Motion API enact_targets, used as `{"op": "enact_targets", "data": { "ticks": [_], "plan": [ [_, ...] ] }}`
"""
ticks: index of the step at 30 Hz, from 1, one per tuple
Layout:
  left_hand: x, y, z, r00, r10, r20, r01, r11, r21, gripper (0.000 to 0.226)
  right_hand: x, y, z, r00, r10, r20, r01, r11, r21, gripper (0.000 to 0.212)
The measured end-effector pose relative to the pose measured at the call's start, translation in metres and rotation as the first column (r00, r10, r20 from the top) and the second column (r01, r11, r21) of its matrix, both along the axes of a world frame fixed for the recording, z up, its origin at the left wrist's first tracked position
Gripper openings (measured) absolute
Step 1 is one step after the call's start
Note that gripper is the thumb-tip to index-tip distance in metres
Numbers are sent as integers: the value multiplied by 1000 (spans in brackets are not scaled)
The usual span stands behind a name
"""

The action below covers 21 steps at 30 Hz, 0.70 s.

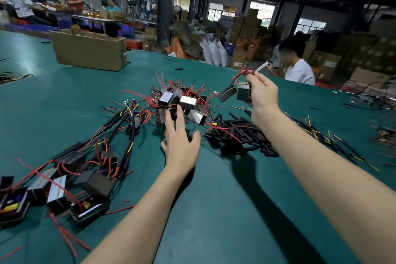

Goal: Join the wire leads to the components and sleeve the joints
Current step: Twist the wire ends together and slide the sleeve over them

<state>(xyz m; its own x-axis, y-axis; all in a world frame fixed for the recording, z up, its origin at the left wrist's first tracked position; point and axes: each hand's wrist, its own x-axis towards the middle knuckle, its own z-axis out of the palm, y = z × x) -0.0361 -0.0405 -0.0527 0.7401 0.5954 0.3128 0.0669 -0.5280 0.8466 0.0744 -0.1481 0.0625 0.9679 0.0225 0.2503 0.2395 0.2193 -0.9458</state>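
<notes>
above the pile (180,100), right hand (260,94) pinches red leads (241,75); left hand (182,146) spread.

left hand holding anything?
No: the left hand reaches open-fingered toward the component pile, gripping nothing.

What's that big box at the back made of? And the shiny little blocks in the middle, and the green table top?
The big box looks like plain brown cardboard, matte, with folded flaps. The little blocks seem to have smooth metal or foil faces, since they glint; I can't say which. The green table top looks like a soft, dull mat, perhaps rubber or felt.
</notes>
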Motion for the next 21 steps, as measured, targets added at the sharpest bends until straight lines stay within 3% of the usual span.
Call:
{"op": "enact_targets", "data": {
  "ticks": [3, 6, 7, 10, 12, 17, 21],
  "plan": [
    [-2, 0, 1, 1000, -2, 27, 3, 1000, -24, 63, -4, -8, 5, 1000, 6, -4, -6, 1000, -1, 20],
    [-4, -2, 4, 999, 3, 37, -1, 999, -54, 63, -9, -19, 15, 998, -6, 60, -1, 993, 115, 22],
    [-4, -3, 4, 1000, 14, 20, -13, 999, -52, 68, -10, -23, 18, 997, 16, 82, -23, 996, 88, 22],
    [-4, -7, 4, 1000, 23, -7, -23, 1000, -3, 90, -20, -29, 21, 974, 223, 46, -211, 959, -189, 21],
    [-4, -9, 3, 998, -15, 64, 10, 997, 76, 94, -26, -29, 19, 957, 284, 51, -266, 937, -227, 23],
    [-2, -9, -2, 989, -124, 74, 95, 946, 311, 64, -37, -27, 22, 919, 393, 28, -385, 911, -145, 24],
    [0, -6, -6, 987, -60, 150, 37, 987, 154, 35, -37, -28, 17, 954, 296, 54, -292, 954, -72, 24]
  ]
}}
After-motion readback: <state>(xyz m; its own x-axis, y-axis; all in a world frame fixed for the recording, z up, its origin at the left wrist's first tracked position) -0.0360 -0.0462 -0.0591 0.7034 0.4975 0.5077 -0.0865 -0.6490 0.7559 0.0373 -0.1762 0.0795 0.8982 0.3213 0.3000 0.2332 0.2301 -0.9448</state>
